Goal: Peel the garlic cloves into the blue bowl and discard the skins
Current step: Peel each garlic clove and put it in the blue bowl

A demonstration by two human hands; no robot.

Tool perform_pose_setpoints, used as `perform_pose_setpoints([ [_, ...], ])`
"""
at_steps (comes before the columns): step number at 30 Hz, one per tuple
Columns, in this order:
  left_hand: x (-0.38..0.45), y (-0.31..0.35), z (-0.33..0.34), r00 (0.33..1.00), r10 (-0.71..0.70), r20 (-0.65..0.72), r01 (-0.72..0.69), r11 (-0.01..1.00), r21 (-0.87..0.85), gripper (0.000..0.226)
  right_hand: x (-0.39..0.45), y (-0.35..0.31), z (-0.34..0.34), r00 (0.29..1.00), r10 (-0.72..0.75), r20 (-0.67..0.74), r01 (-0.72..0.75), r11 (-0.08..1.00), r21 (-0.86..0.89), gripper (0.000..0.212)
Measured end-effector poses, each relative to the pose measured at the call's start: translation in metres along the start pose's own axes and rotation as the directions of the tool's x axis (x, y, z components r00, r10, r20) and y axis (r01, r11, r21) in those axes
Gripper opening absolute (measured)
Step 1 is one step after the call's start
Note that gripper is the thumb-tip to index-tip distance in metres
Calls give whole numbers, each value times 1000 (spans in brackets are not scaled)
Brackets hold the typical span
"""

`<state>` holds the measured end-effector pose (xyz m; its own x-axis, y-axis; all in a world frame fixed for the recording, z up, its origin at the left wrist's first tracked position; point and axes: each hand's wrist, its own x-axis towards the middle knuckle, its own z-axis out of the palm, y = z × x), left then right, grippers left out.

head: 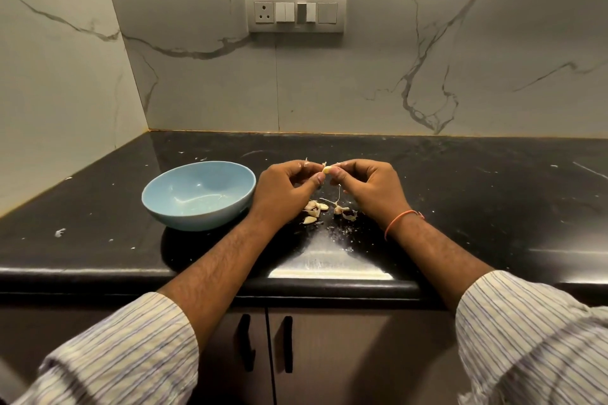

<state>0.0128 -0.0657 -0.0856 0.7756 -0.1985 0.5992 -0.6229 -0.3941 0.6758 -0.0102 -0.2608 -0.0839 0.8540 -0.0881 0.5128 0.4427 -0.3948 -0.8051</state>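
A small yellowish garlic clove (326,170) is pinched between the fingertips of my right hand (368,187), above the black counter. My left hand (286,187) sits close beside it, its thumb and fingers curled and holding bits of papery skin (306,162) at the clove. A thin strand of skin (339,194) hangs down from the clove. Below my hands lie several unpeeled cloves and loose skins (316,207), with more of the cloves and skins (345,211) a little to the right. The blue bowl (197,196) stands left of my left hand and looks empty.
The black counter (460,200) runs to marble walls at the back and left, with skin flakes scattered over it. A switch plate (295,11) is on the back wall. The counter's front edge (329,276) lies under my forearms, cabinet doors below.
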Motion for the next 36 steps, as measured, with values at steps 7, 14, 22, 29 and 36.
perform_pose_setpoints([
  [7,-1,-1,-1,1000,-4,-9,4,1000,-30,17,-4,-2,2,984,-172,-34,163,970,-178,14],
  [14,1,-2,0,1000,-6,5,6,999,46,7,-5,-3,1,975,-224,1,217,944,-250,13],
  [22,4,-5,2,997,-79,12,78,994,71,10,-5,-4,1,985,-160,60,168,973,-156,12],
  [29,3,-7,0,991,-133,-9,133,991,11,16,-2,-2,-2,993,-95,66,99,993,-57,14],
  [36,-2,2,0,1000,22,22,-23,999,28,22,-3,-2,-3,997,-71,19,73,972,-223,13],
])
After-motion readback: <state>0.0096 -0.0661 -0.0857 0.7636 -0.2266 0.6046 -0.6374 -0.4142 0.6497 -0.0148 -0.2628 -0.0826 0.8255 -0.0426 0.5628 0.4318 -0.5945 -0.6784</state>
